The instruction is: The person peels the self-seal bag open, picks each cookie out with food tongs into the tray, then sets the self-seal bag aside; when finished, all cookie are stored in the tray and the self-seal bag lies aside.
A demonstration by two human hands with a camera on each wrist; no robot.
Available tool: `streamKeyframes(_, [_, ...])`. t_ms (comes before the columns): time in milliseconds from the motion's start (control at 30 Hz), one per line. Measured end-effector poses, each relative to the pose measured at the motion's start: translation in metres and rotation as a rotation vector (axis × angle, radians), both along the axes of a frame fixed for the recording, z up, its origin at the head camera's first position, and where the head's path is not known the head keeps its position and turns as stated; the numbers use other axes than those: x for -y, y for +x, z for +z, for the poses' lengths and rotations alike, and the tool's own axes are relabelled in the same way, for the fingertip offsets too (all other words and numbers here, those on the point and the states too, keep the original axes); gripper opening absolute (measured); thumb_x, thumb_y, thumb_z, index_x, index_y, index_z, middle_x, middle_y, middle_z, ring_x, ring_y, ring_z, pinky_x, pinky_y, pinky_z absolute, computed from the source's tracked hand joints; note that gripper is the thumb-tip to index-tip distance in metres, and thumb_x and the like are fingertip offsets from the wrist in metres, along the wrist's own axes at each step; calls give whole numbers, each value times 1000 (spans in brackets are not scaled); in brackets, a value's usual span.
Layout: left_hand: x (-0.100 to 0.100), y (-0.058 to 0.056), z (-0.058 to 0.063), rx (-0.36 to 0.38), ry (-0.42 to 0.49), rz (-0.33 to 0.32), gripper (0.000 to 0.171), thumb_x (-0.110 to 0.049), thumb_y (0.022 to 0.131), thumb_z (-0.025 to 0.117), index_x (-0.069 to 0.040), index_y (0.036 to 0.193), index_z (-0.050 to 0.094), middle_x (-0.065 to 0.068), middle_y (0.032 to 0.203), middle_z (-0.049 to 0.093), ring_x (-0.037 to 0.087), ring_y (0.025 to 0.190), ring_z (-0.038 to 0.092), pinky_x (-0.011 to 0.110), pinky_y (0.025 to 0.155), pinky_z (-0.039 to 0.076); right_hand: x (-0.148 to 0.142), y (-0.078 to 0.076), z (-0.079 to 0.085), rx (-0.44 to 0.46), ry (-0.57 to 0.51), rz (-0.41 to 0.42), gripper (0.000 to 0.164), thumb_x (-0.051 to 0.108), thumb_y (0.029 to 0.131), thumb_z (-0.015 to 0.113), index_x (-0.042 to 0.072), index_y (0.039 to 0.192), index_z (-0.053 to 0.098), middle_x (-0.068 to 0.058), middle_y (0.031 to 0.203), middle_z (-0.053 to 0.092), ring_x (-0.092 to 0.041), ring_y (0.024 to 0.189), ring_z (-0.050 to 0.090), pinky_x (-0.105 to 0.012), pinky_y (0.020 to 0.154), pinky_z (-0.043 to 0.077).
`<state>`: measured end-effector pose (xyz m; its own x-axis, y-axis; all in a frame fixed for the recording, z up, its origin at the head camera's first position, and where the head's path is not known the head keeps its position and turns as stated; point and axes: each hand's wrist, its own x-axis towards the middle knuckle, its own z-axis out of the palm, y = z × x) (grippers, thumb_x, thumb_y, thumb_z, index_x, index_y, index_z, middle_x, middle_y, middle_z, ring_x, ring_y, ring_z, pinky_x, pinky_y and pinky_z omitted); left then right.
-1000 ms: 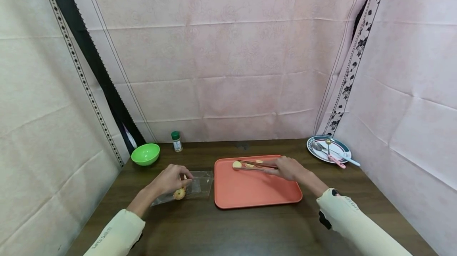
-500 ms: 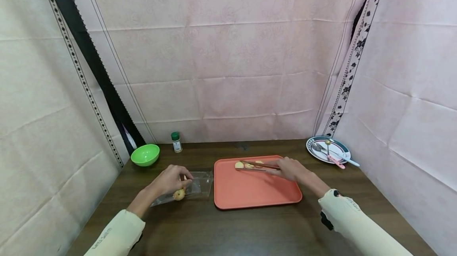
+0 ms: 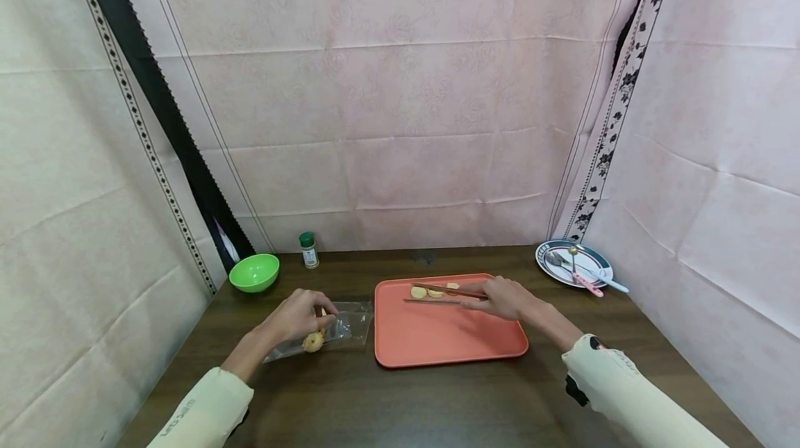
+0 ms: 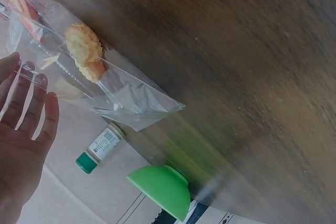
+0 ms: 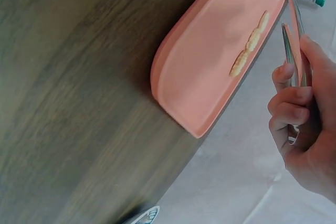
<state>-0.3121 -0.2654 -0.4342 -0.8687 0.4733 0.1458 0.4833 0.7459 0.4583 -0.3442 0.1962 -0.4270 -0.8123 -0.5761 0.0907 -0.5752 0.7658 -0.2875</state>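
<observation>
My left hand [image 3: 298, 316] pinches the top edge of a clear plastic bag [image 4: 131, 95]. Ruffled golden cookies [image 4: 84, 45] lie inside the bag, partly hidden by the hand in the head view. My right hand [image 3: 503, 296] holds a pair of metal tongs [image 5: 300, 22], fingers curled round the handle end. The tong arms are spread apart, tips pointing left over the coral tray [image 3: 450, 340], with nothing between them. Three cookies [image 5: 254, 38] form a row along the tray's far side, just beyond the tongs; the upper tong arm partly overlaps them in the head view.
A green bowl [image 3: 254, 273] and a green-capped shaker bottle [image 3: 309, 251] stand at the back left. At the back right, a plate [image 3: 553, 269] bears a fork and other utensils with pale blue and pink handles. Cloth walls enclose the wooden table [image 3: 400, 406] behind and at both sides.
The leftmost cookie, earlier between the tong tips, has shifted slightly right towards the others and now lies released. The tongs have spread and come nearer the front. My left hand stays put.
</observation>
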Motion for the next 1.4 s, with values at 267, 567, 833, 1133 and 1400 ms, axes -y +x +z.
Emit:
streamKeyframes(267, [2,0,1,-16,0,3,9,-13,96,76,-11,102,81,-8,85,69,7,68,60,26,55,52,11,11,6,-18,-25,83,44,48,103,62,27,141,67,0,104,77,-2,70,55,-33,67,46])
streamKeyframes(567, [0,0,3,-2,-8,28,10,-13,95,77,-10,103,81,-8,87,70,11,72,61,26,59,52,31,19,4,-6,-60,237,40,43,104,63,27,140,67,11,61,54,-1,52,34,-24,59,37])
streamKeyframes(833, [1,0,2,-6,-16,31,9,-13,94,77,-10,102,81,-8,87,69,11,72,60,26,59,52,54,22,-1,54,-19,205,43,50,104,60,31,142,65,11,64,58,-3,53,36,-24,55,33])
streamKeyframes(1133, [3,2,3,-17,-9,21,9,-12,94,78,-9,102,81,-7,86,69,10,71,60,25,58,51,86,19,-3,67,-18,235,44,54,104,57,36,144,62,14,60,50,-2,51,33,-24,52,29])
streamKeyframes(1400, [3,2,5,-3,-3,29,11,-13,94,78,-8,103,81,-7,86,69,11,72,60,25,58,51,114,16,-11,112,-44,265,44,49,104,60,30,143,64,5,73,66,-4,50,31,-24,52,29])
